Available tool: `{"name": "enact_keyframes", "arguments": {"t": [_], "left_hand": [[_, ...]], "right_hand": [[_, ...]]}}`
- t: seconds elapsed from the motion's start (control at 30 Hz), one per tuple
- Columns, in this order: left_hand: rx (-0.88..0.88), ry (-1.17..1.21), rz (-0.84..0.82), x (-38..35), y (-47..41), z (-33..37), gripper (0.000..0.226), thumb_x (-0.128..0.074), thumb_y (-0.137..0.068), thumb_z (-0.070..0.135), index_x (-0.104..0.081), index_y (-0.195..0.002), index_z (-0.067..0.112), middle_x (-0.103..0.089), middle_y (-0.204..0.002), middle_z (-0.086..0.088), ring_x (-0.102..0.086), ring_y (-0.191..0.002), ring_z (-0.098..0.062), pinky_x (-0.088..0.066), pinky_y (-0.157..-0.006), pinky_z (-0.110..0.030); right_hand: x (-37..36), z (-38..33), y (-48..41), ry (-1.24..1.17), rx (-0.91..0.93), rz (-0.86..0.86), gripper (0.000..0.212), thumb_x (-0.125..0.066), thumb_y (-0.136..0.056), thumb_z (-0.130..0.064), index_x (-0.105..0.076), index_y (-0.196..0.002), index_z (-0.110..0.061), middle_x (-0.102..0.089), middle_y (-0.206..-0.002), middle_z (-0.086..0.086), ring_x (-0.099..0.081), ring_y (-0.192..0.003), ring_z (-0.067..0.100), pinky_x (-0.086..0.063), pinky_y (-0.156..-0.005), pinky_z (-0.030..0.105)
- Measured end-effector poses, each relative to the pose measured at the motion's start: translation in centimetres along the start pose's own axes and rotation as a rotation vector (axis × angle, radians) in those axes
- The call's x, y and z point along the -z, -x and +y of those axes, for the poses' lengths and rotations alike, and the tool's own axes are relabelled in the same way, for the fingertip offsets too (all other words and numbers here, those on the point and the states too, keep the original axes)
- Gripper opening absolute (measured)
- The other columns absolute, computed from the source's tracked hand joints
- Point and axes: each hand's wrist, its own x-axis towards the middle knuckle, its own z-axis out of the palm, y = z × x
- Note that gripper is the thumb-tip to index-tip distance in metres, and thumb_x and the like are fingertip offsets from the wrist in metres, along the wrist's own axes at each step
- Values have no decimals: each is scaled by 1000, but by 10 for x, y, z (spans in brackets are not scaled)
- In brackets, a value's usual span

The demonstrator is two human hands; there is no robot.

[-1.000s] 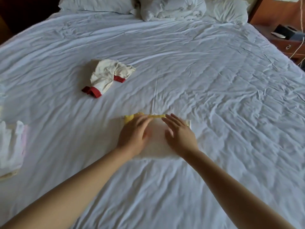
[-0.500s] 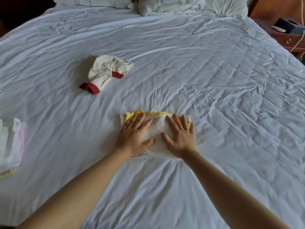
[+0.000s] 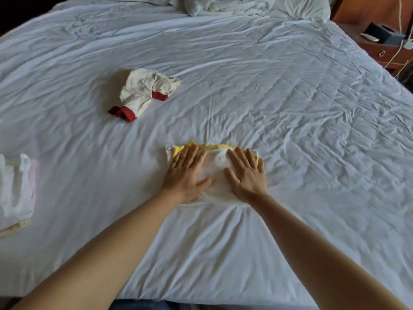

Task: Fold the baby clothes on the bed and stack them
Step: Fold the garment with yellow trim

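Observation:
A folded white baby garment with yellow trim lies on the white bed in front of me. My left hand presses flat on its left half with straight fingers. My right hand presses flat on its right half, fingers spread. A crumpled cream garment with red cuffs lies unfolded farther back on the left. At the left edge sits a stack of folded white and pink clothes.
Pillows and a bunched duvet lie at the head of the bed. A wooden nightstand with a dark box and cables stands at the far right. The bed's near edge runs along the bottom of the view.
Both hands went from curled at the garment's top edge to lying flat and spread apart on it. The garment now lies flatter.

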Motion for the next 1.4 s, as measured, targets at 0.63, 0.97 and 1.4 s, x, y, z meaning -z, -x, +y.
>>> {"name": "enact_keyframes", "arguments": {"t": [0.63, 0.97, 1.4], "left_hand": [[700, 806, 15, 43, 13, 9, 56, -67, -78, 26, -59, -133, 31, -57, -133, -11, -58, -118, -27, -51, -96, -34], [520, 960, 258, 83, 47, 11, 49, -57, -86, -2, -62, -130, 17, -63, -124, 4, -58, -104, -6, -43, -77, -11], [568, 808, 624, 188, 196, -98, 56, -57, -87, 3, -52, -139, 24, -60, -119, 6, -56, -86, -6, -40, -69, -8]], "right_hand": [[58, -18, 17, -469, -465, -107, 44, -53, -86, -29, -60, -128, -34, -62, -119, 10, -56, -112, 29, -47, -99, 41], [95, -49, 32, -670, -310, -65, 54, -59, -82, -1, -61, -130, -26, -66, -100, 1, -64, -91, 20, -54, -83, 34], [74, -221, 57, -919, 33, -80, 50, -59, -86, 6, -59, -127, -22, -64, -98, -5, -56, -77, -5, -46, -61, 4]]}}
